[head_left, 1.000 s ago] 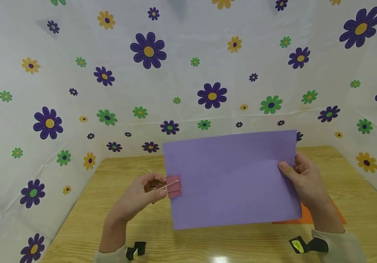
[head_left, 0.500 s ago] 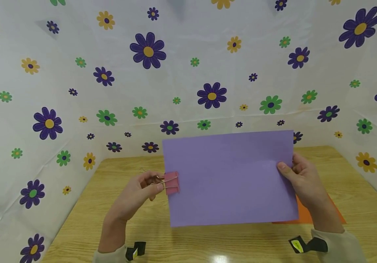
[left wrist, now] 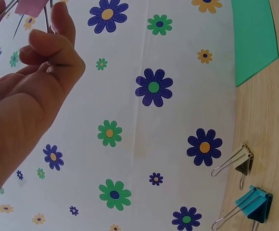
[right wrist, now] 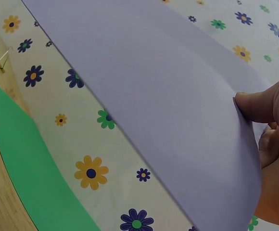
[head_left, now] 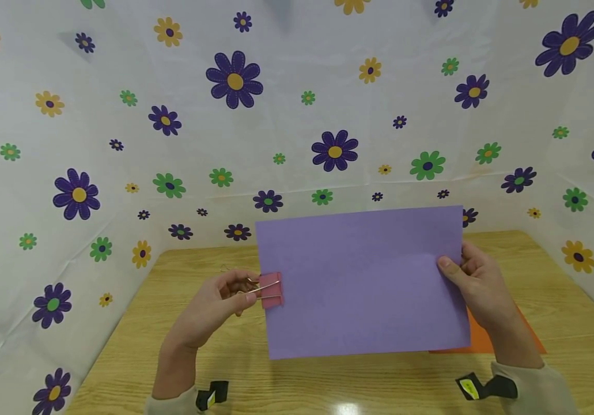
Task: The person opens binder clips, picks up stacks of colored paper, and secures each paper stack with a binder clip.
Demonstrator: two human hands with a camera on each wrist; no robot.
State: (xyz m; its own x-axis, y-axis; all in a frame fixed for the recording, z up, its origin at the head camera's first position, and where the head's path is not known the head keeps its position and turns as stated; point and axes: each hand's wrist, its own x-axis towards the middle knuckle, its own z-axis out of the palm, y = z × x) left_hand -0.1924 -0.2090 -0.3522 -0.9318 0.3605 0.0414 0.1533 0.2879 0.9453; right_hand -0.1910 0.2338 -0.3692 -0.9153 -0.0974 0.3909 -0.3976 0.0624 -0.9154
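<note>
Held up above the table is a sheet of purple paper (head_left: 364, 282), its broad face toward me. A pink binder clip (head_left: 271, 290) sits on its left edge with the wire handles pointing left. My left hand (head_left: 219, 311) pinches those handles between thumb and fingers. On the opposite edge, my right hand (head_left: 483, 288) grips the paper, thumb on the near face and fingers behind. In the right wrist view the purple paper (right wrist: 168, 96) bows slightly near the thumb. The left wrist view catches just part of the pink clip (left wrist: 31, 6) at its top edge.
Orange paper (head_left: 483, 340) lies on the wooden table (head_left: 136, 346) below my right hand. Green paper (left wrist: 255, 43), a gold binder clip (left wrist: 244, 161) and a teal binder clip (left wrist: 256, 204) also lie there. A flowered white cloth (head_left: 286, 121) surrounds the table.
The purple paper and its clip have shifted slightly left, and the paper's lower edge has risen a little. Both hands keep their grip.
</note>
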